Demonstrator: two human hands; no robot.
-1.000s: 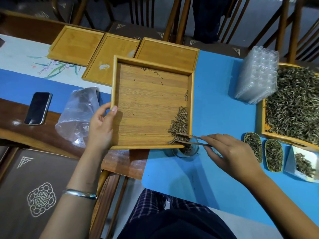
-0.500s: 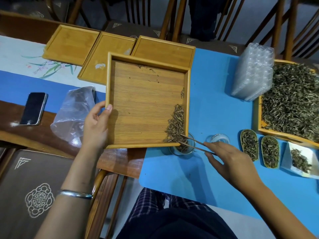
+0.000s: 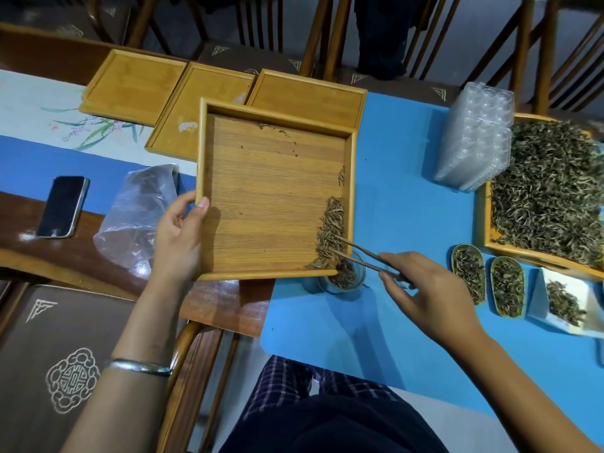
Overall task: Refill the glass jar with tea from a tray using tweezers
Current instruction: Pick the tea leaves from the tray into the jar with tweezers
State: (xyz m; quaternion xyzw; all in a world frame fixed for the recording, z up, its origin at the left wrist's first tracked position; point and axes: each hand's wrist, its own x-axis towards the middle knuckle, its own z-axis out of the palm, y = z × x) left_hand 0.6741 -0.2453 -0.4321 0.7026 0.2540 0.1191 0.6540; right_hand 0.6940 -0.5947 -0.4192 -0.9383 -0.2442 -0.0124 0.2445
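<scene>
Left hand (image 3: 178, 237) is gripping the tray (image 3: 261, 197) edge, thumb on rim. Right hand (image 3: 428, 289) is pinching tweezers (image 3: 366, 256), tips in the tea (image 3: 331, 237) at the tray corner, over the glass jar (image 3: 343, 276) on the blue surface (image 3: 402, 204).

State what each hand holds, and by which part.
Left hand grips the wooden tray by its left rim; right hand pinches the tweezers near their rear end.

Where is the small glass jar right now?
Head view, centre-right: the small clear glass jar stands on the blue mat, under the tilted bamboo tray's near right corner.
</scene>
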